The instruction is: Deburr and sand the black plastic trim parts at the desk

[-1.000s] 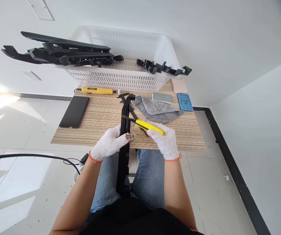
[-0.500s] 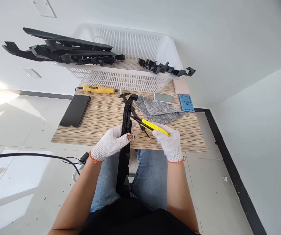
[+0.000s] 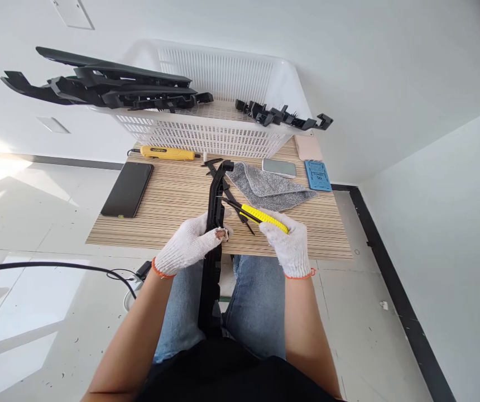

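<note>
A long black plastic part (image 3: 212,268) runs from my lap up over the table's front edge. My left hand (image 3: 187,244), in a white knit glove with a worn thumb tip, is wrapped round its middle. My right hand (image 3: 287,239), also gloved, grips a yellow utility knife (image 3: 265,218). The knife's dark front end points left, with its tip close to the right side of the black part; whether they touch is too small to tell. Black calipers (image 3: 234,201) lie on the table behind the part and the knife.
A white basket (image 3: 206,131) with several black parts stands at the back. Around the striped table (image 3: 173,195) top lie a black phone (image 3: 128,190), a yellow power tool (image 3: 168,153), a grey cloth (image 3: 265,184), a grey-white device (image 3: 279,167) and a blue pad (image 3: 318,176).
</note>
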### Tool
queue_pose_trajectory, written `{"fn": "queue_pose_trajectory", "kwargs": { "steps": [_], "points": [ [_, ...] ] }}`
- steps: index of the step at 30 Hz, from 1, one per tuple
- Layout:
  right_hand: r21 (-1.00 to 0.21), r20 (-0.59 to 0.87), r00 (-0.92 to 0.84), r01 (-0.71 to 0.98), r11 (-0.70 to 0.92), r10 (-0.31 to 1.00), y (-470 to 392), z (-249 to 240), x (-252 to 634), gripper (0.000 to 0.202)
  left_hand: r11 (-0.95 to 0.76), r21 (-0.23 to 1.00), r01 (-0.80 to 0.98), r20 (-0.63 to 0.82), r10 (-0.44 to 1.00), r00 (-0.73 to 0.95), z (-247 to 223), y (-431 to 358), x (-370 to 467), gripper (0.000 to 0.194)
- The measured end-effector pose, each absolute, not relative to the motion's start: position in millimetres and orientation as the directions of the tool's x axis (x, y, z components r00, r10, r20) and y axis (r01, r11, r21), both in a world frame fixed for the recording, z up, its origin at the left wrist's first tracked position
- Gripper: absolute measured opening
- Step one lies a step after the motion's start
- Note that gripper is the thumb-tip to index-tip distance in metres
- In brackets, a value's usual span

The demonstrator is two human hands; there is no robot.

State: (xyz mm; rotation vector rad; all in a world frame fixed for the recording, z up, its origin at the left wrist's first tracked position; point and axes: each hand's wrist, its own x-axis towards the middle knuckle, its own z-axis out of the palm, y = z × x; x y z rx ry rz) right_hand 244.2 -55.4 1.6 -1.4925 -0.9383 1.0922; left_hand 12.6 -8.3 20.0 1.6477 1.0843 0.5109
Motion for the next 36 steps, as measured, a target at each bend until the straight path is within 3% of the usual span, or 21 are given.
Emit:
{"fn": "queue_pose_trajectory", "kwargs": {
  "steps": [15, 36],
  "points": [
    [-0.988, -0.151, 0.323, -0.024, -0.151, 0.934, -57, 1, 237, 0.051, -0.048, 0.905, 0.422, -0.182, 0.854, 0.487, 24, -10, 14, 0.047],
    [-0.994, -0.063, 0.308, 0.066, -0.088, 0.949, -57, -2, 223, 0.049, -0.077, 0.895, 0.440, -0.164, 0.859, 0.485, 20, -8, 13, 0.051]
  ]
}}
